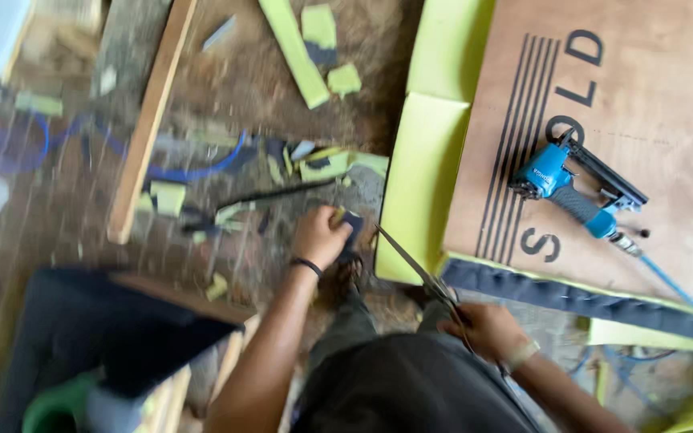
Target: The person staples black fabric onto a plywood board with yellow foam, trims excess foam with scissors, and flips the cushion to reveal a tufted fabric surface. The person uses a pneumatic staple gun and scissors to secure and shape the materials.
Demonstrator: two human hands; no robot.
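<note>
Two bare hands at work over a scrap-strewn dirt floor.
Left hand [320,236] has its fingers curled closed around a small dark fabric piece with yellow-green foam backing [350,223], held just beside the lower left corner of the foam-edged brown plywood panel [643,128]. Right hand [484,329] grips the handles of long metal scissors [412,267], fingers closed, blades pointing towards the fabric piece. Blue pneumatic stapler [571,191] lies on the panel, well apart from both hands.

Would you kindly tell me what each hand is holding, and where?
Right hand grips scissors by the handles; left hand pinches a dark scrap at its edge.
</note>
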